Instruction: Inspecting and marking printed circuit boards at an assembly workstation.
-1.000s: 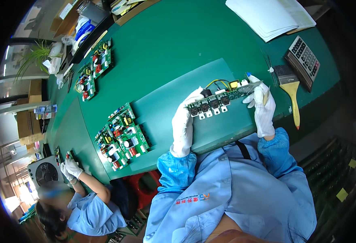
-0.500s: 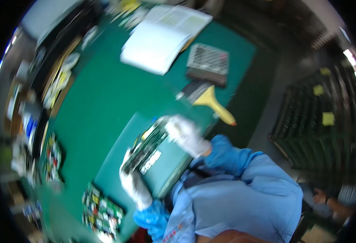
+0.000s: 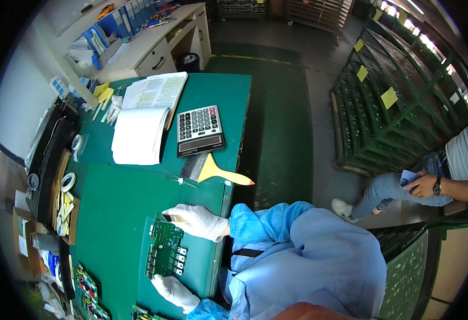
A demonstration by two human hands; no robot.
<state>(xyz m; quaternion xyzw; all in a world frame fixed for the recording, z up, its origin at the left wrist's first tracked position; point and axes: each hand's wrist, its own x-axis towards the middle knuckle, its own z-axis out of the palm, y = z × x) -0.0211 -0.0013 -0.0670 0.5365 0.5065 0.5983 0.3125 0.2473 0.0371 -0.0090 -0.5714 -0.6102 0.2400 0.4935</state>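
Board (image 3: 164,253) lay flat on the green mat (image 3: 117,213), gripped at both ends: right hand (image 3: 199,221) closed on the far edge, left hand (image 3: 172,290) on the near edge. Steady edge-only holds suited it best, keeping gloves off components.
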